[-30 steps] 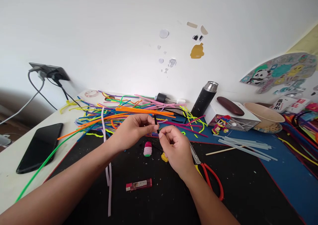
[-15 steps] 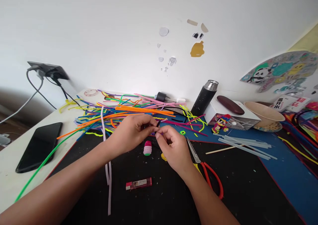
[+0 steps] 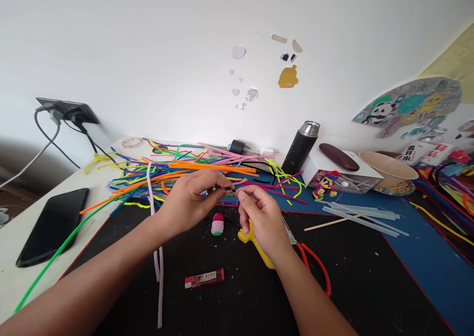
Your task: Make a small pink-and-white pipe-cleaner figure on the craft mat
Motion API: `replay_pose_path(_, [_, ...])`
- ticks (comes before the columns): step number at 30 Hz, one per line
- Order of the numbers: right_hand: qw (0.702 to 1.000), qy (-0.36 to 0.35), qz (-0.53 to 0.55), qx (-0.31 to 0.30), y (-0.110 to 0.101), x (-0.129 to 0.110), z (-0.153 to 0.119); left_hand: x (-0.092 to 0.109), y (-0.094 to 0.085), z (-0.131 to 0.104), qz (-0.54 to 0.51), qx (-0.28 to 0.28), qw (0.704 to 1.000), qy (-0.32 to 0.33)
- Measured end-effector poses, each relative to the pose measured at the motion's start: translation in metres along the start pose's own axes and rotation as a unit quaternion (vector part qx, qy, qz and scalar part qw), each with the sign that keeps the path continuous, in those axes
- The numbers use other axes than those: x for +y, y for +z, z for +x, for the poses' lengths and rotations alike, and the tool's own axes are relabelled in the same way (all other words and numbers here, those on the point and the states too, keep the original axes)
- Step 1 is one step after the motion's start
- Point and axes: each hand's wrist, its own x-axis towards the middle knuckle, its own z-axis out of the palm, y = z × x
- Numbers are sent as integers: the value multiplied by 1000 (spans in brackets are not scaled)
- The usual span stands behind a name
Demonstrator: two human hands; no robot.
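My left hand [image 3: 190,197] pinches a short black piece [image 3: 228,188] between thumb and fingertips; it looks like pipe cleaner, but is too small to be sure. My right hand [image 3: 263,218] meets its right end with thumb and forefinger closed together, the other fingers curled. Just below the hands, a small pink, lilac and green wrapped figure [image 3: 217,224] sits on the black mat [image 3: 229,309]. Under my right hand lies a yellow glue gun [image 3: 262,253], partly hidden by hand and wrist. Scissors with red handles [image 3: 321,267] are beside that wrist, their blades partly covered.
Many coloured pipe cleaners [image 3: 207,166] spread behind the hands. Lilac strips [image 3: 160,291] and a red lead case [image 3: 204,278] lie in front. A phone [image 3: 54,225] is left; a black flask [image 3: 300,148], clear glue sticks [image 3: 365,215] and a bowl [image 3: 388,168] are right.
The fingertips have drawn slightly apart, and the black piece now lies nearly level instead of slanting up. My right hand has shifted, baring more of the glue gun. The view has turned slightly.
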Motion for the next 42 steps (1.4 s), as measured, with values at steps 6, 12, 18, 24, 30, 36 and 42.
replay_pose_path(6, [1000,-6,5,-7,1,1,1,-5,4,-5,99,1,987,126])
replay_pose_path(12, [1000,2,6,2,2,0,1,-6,7,-10,142,-23,971,189])
replay_pose_path(18, [999,-13,-32,32,1,0,2,-3,10,-9,98,-41,981,161])
replay_pose_path(24, [970,-100,-196,104,0,3,-1,4,5,-1,-48,-87,982,-161])
replay_pose_path(30, [937,-163,-292,96,2,8,-3,6,2,4,-119,-200,938,-256])
replay_pose_path(36, [921,-183,-332,91,1,9,-3,4,-1,4,-149,-240,911,-301])
replay_pose_path(42, [916,-192,-344,80,0,11,-4,1,-3,4,-185,-236,893,-336])
